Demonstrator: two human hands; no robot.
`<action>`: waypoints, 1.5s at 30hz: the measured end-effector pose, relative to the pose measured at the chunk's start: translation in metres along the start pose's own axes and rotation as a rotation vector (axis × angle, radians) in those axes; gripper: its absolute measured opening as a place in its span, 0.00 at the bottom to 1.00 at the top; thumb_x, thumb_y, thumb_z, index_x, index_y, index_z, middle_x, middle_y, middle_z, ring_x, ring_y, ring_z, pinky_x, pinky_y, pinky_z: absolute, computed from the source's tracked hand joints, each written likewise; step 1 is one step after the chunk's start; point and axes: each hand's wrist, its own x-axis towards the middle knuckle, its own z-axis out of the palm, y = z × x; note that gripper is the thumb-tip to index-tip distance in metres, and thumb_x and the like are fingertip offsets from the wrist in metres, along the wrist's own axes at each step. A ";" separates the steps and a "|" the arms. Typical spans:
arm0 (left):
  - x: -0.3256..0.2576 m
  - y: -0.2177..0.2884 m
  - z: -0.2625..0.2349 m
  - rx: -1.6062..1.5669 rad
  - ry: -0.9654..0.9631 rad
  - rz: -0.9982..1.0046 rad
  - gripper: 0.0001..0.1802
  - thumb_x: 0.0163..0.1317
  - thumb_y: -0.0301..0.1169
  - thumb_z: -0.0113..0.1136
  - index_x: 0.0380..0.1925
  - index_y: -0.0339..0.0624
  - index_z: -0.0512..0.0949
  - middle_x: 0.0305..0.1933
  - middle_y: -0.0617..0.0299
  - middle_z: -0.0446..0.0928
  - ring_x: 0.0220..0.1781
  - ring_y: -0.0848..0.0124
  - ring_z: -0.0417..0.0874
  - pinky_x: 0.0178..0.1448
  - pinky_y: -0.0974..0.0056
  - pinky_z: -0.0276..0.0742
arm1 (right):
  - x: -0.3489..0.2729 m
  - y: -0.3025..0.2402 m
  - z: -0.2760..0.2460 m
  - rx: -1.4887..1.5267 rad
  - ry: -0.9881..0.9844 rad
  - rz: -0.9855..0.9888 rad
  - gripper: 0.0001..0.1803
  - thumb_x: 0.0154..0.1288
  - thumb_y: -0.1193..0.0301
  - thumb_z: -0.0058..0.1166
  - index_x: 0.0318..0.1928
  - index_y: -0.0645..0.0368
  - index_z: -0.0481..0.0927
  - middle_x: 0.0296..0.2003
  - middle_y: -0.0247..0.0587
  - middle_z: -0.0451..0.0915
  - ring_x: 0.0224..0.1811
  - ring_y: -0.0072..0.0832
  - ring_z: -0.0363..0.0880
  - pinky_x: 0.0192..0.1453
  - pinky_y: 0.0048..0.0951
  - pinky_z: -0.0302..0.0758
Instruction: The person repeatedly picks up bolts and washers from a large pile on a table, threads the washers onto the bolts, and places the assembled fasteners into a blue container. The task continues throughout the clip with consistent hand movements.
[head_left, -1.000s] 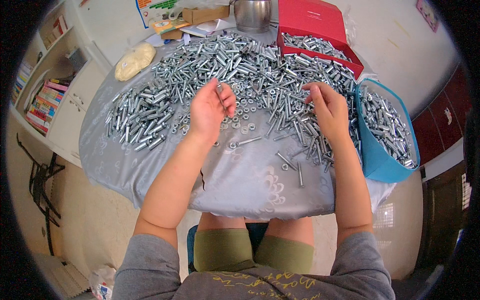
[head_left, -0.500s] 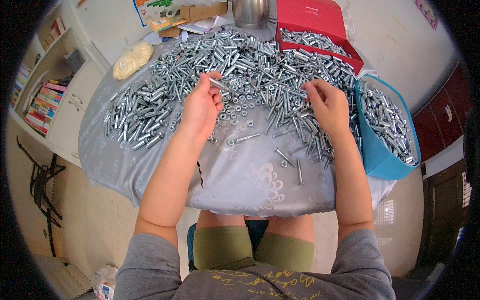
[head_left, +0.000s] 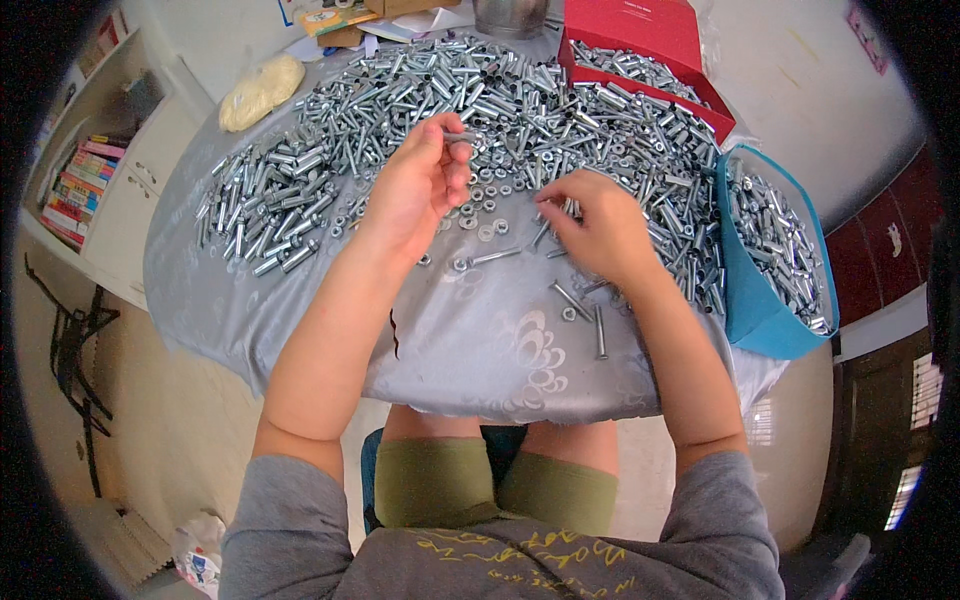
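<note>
My left hand (head_left: 420,180) is raised over the middle of the table, its fingers closed on a silvery metal sleeve (head_left: 459,137); only a short part of it shows. To its right, my right hand (head_left: 603,228) is bent with thumb and fingertips drawn together above the front of the pile. What those fingers hold, if anything, is too small to make out. A large heap of bolts and sleeves (head_left: 420,90) spreads behind both hands. Loose nuts and washers (head_left: 487,232) lie between them. Closer to me rests a bolt with hardware on its end (head_left: 487,259).
A blue fabric bin (head_left: 765,325) full of bolts stands at the right edge. At the back are a red box (head_left: 635,30) with more bolts and a metal pot (head_left: 510,18). A pale yellow bag (head_left: 262,93) lies far left on the grey tablecloth (head_left: 450,360).
My right hand has moved left, from over the right side of the pile toward my left hand. My left hand has turned slightly and keeps the sleeve. The view has shifted a little.
</note>
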 end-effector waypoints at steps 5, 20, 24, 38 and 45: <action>-0.001 0.001 0.003 0.071 0.022 0.063 0.12 0.64 0.40 0.37 0.39 0.46 0.65 0.25 0.69 0.62 0.23 0.80 0.61 0.27 0.75 0.58 | 0.008 -0.018 0.022 0.003 -0.021 -0.147 0.05 0.46 0.69 0.55 0.27 0.53 0.79 0.28 0.38 0.72 0.35 0.35 0.72 0.38 0.32 0.69; 0.000 -0.005 0.003 0.057 -0.019 -0.035 0.13 0.64 0.40 0.36 0.38 0.46 0.65 0.23 0.68 0.62 0.21 0.79 0.60 0.26 0.74 0.58 | 0.004 -0.011 0.025 0.313 -0.059 0.207 0.08 0.50 0.71 0.54 0.33 0.56 0.79 0.26 0.34 0.76 0.27 0.27 0.73 0.32 0.24 0.70; 0.001 -0.006 0.001 -0.130 -0.139 -0.139 0.12 0.64 0.39 0.35 0.38 0.46 0.65 0.23 0.68 0.61 0.20 0.78 0.59 0.26 0.73 0.57 | 0.004 0.003 0.012 0.767 -0.065 0.546 0.09 0.52 0.72 0.54 0.34 0.61 0.78 0.24 0.30 0.76 0.21 0.16 0.68 0.24 0.17 0.65; -0.002 -0.008 0.008 -0.256 -0.345 -0.169 0.12 0.64 0.40 0.33 0.36 0.46 0.64 0.23 0.67 0.61 0.21 0.78 0.60 0.28 0.73 0.58 | 0.006 -0.006 0.000 1.287 0.072 0.650 0.14 0.54 0.70 0.54 0.41 0.63 0.75 0.23 0.28 0.73 0.16 0.13 0.62 0.18 0.15 0.58; -0.006 -0.014 0.012 -0.321 -0.408 -0.192 0.12 0.64 0.38 0.33 0.35 0.45 0.65 0.23 0.65 0.64 0.22 0.77 0.63 0.29 0.72 0.60 | 0.002 -0.016 -0.001 1.222 0.031 0.582 0.15 0.55 0.71 0.53 0.43 0.63 0.75 0.26 0.30 0.75 0.15 0.12 0.61 0.18 0.14 0.59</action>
